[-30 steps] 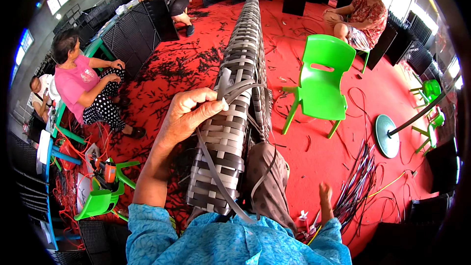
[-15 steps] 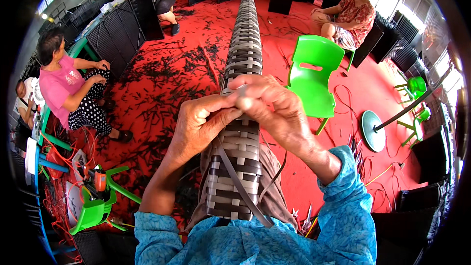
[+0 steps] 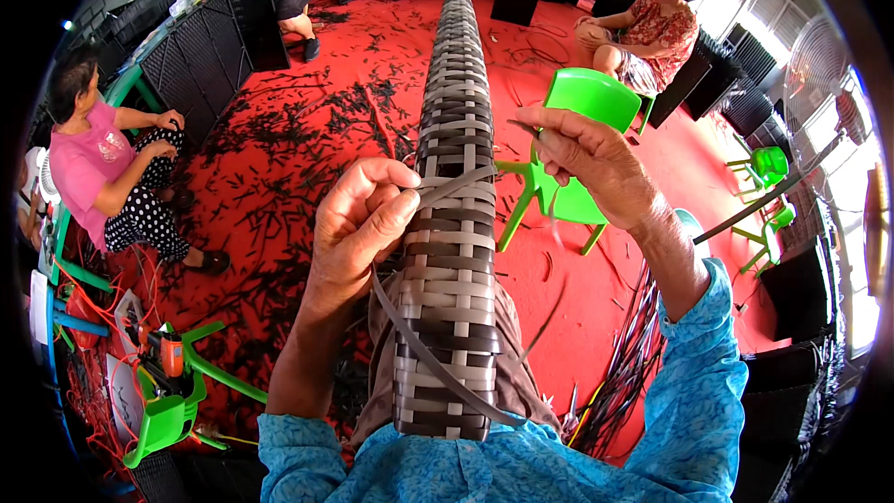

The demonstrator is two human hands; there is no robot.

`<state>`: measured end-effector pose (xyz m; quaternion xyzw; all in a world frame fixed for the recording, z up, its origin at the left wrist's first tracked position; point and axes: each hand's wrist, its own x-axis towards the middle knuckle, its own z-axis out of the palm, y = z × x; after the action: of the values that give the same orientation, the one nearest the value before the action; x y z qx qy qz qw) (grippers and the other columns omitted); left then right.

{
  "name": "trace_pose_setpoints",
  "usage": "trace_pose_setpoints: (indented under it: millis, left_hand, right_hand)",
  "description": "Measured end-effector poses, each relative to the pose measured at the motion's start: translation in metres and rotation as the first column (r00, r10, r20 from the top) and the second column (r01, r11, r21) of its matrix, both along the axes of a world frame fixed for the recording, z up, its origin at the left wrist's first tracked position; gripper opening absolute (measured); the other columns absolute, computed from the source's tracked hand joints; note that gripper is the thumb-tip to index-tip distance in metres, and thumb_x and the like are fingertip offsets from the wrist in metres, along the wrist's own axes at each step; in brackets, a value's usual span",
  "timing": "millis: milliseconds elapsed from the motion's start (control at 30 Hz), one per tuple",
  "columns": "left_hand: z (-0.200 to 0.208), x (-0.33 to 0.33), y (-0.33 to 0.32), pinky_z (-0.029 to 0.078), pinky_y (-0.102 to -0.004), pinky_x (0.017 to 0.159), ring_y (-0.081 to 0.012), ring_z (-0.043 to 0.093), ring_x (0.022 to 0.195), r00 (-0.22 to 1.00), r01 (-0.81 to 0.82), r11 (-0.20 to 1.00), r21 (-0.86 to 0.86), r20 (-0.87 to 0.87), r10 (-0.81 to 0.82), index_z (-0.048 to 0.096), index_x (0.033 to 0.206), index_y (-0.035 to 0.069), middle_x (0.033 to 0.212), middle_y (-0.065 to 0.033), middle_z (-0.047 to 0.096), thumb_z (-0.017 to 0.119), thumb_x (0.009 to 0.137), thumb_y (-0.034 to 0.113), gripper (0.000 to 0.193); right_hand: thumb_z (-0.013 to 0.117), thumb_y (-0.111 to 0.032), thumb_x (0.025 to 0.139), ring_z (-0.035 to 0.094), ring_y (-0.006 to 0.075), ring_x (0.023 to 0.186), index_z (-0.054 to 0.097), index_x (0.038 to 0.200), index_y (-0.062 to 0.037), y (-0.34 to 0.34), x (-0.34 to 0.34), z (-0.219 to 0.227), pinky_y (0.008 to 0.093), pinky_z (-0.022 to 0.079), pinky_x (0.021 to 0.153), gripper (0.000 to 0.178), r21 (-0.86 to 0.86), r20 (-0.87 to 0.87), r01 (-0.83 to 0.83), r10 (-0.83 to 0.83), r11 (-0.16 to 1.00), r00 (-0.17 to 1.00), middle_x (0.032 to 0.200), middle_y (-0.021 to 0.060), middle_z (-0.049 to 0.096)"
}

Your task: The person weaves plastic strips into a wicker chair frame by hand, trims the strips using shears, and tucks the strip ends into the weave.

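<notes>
A long beam woven from grey and dark brown flat strips (image 3: 445,293) runs from my lap away over the floor. At its left side my left hand (image 3: 363,219) is closed, pinching a flat grey weaving strip (image 3: 458,186) between thumb and forefinger; the strip's end lies across the beam's top. A length of grey strip (image 3: 419,349) curves from below that hand over the near end of the beam. Raised to the right of the beam, my right hand (image 3: 596,163) pinches the tip of a dark strip (image 3: 523,128). A blurred thin strip hangs beneath that hand.
A green chair (image 3: 596,93) stands behind my right hand. A bundle of loose strips (image 3: 624,354) lies on the red floor (image 3: 549,317) at right, and dark scraps litter the left. A seated person in pink (image 3: 102,163) is at left; others sit farther back. A fan (image 3: 819,65) stands at right.
My hands were together over the beam and are now apart. The right hand has moved right and away from me with a strip tip. The grey strip's end now shows across the beam.
</notes>
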<state>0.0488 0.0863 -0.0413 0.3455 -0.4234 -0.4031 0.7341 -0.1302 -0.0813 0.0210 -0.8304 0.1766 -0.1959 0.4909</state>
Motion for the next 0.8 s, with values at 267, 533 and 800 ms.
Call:
trace_pose_setpoints:
  millis: [267, 533, 800]
  left_hand:
    - [-0.003, 0.019, -0.014, 0.024, -0.0148, 0.04, 0.0006, 0.032, 0.046, 0.987, -0.113, 0.993, 0.031, 0.121, 0.109, 0.05, 0.097, 0.002, 0.061, 0.0059, 0.043, 0.052, 0.085, 0.009, 0.014]
    - [-0.01, 0.007, -0.017, 0.03, -0.0156, 0.046, -0.0012, 0.04, 0.051, 0.998, -0.057, 0.993, 0.108, -0.011, 0.058, 0.049, 0.098, 0.003, 0.064, 0.0038, 0.049, 0.053, 0.085, 0.011, 0.016]
    - [-0.01, 0.006, -0.012, 0.031, -0.0147, 0.049, 0.0008, 0.04, 0.056, 0.962, -0.176, 0.977, 0.121, 0.232, 0.145, 0.054, 0.1, 0.003, 0.065, 0.005, 0.05, 0.054, 0.086, 0.011, 0.016]
  right_hand:
    - [0.055, -0.015, 0.085, 0.051, 0.0055, 0.071, 0.056, 0.097, -0.0015, -0.003, 0.019, -0.001, 0.0207, 0.044, 0.066, 0.018, 0.03, 0.005, -0.065, 0.065, 0.997, 0.998, 0.079, -0.0007, 0.056]
    - [0.063, -0.01, 0.078, 0.053, 0.0048, 0.066, 0.062, 0.086, -0.0018, 0.014, 0.044, 0.009, 0.0206, 0.044, 0.06, 0.011, -0.378, -0.107, -0.081, 0.043, 0.922, 0.993, 0.072, 0.0018, 0.059]
    - [0.06, -0.011, 0.077, 0.057, 0.0109, 0.065, 0.061, 0.085, -0.0019, 0.013, 0.038, 0.013, 0.0259, 0.046, 0.061, 0.012, -0.414, -0.201, -0.07, -0.017, 0.907, 0.979, 0.068, 0.0061, 0.06]
